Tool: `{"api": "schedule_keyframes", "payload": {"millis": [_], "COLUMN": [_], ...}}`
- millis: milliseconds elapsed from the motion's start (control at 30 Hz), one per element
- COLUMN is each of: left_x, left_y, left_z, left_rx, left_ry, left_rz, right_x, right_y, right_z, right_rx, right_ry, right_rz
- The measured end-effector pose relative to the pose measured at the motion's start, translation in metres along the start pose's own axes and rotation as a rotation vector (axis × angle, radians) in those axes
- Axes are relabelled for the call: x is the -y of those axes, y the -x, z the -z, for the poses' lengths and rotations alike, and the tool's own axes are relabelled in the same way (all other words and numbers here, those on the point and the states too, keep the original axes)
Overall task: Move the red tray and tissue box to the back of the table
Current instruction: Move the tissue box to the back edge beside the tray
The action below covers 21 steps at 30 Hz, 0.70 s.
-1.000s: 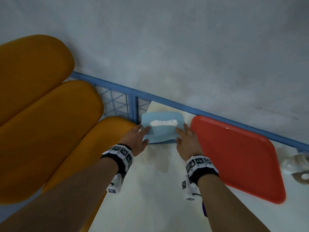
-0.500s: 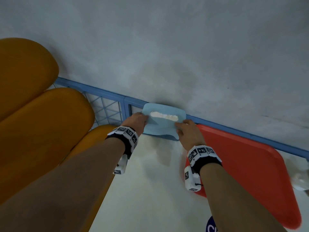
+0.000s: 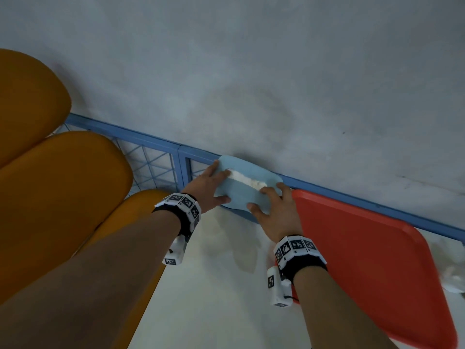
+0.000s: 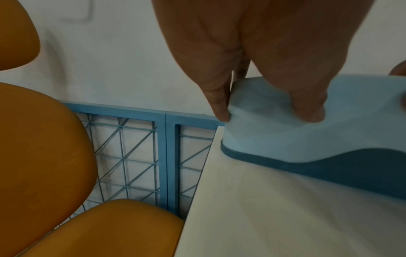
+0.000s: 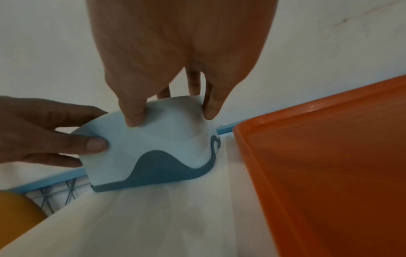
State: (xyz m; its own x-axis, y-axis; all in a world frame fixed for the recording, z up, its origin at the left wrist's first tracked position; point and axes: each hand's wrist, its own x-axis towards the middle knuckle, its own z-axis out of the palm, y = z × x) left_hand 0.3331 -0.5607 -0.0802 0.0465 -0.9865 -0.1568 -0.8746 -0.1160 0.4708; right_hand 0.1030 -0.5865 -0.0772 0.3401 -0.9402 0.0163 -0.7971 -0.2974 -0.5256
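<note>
A light blue tissue box [image 3: 245,187] with a dark blue base and white tissue at its slot stands at the table's back edge, against the blue rail. My left hand [image 3: 210,186] grips its left end, thumb on the front face. My right hand [image 3: 273,206] grips its right end, thumb in front and fingers over the top. The left wrist view has the tissue box [image 4: 318,137] under my left hand [image 4: 268,111]. Seen from the right wrist, the tissue box [image 5: 158,147] sits between my right hand [image 5: 169,113] and left hand [image 5: 54,132]. The red tray [image 3: 372,268] lies flat just right of the box, its far edge near the rail.
A blue rail with wire mesh [image 3: 156,157] runs along the table's back, with a grey wall behind it. Orange chair cushions [image 3: 50,197] stand left of the white table [image 3: 214,298]. Crumpled white stuff [image 3: 453,273] lies at the far right edge.
Both hands have pushed the tissue box away from me to the back rail. It now sits against the rail beside the red tray's far corner.
</note>
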Motion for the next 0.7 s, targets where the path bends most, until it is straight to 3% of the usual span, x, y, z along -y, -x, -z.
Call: {"api": "schedule_keyframes", "payload": {"millis": [333,566,700], "left_x": [0.004,0.005,0.005], "left_y": [0.001,0.003,0.006], "left_z": [0.002,0.006,0.008], "left_rx": [0.011,-0.162,-0.180], "left_ry": [-0.031,0.106,0.163], "left_rz": [0.028,0.053,0.134], "right_x": [-0.003,-0.005,0.000], "right_y": [-0.025,-0.021,-0.022], "right_z": [0.001,0.011,0.010], "right_rx": [0.122,0.104,0.073], "right_ry": [-0.084,-0.067,-0.068], "right_rz": [-0.010,-0.048,-0.051]}}
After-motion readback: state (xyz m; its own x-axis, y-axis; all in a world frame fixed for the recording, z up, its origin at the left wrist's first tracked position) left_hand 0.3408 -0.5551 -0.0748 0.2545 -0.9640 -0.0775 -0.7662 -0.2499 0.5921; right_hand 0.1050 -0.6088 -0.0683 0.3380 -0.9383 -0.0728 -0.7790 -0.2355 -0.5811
